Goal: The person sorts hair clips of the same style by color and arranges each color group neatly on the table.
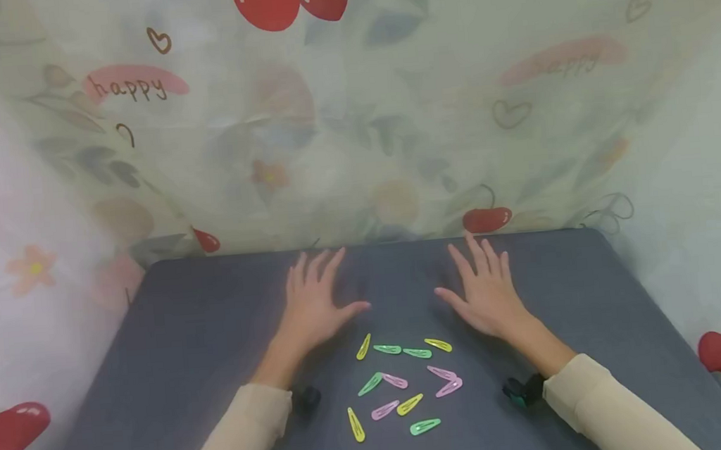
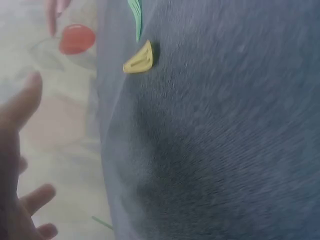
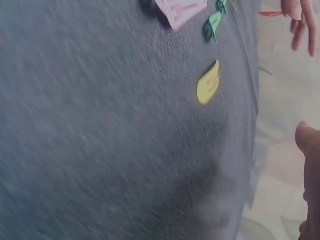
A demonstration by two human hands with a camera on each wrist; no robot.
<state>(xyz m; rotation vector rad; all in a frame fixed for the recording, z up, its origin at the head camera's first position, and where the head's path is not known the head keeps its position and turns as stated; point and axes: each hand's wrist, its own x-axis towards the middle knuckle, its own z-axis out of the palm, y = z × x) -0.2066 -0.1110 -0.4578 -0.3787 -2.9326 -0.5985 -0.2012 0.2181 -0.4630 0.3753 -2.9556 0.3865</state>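
Note:
Several hair clips in yellow, green and pink lie scattered on the dark table between the forearms in the head view. My left hand (image 1: 316, 306) is spread above the table's far part, holding nothing; nearest it is a yellow hair clip (image 1: 364, 347), also in the left wrist view (image 2: 140, 60). Mirroring it, my right hand (image 1: 488, 292) has its fingers spread and grips nothing. Closest to that hand is another yellow hair clip (image 1: 438, 345). A green hair clip (image 1: 425, 427) and a slim yellow hair clip (image 1: 356, 424) lie nearest the front. Pink hair clips (image 1: 385, 410) lie among them.
The dark grey table (image 1: 174, 360) has rounded far corners. A patterned curtain (image 1: 352, 112) with cherries and flowers hangs behind the table and along both sides. Black wrist straps (image 1: 526, 390) show at the cuffs.

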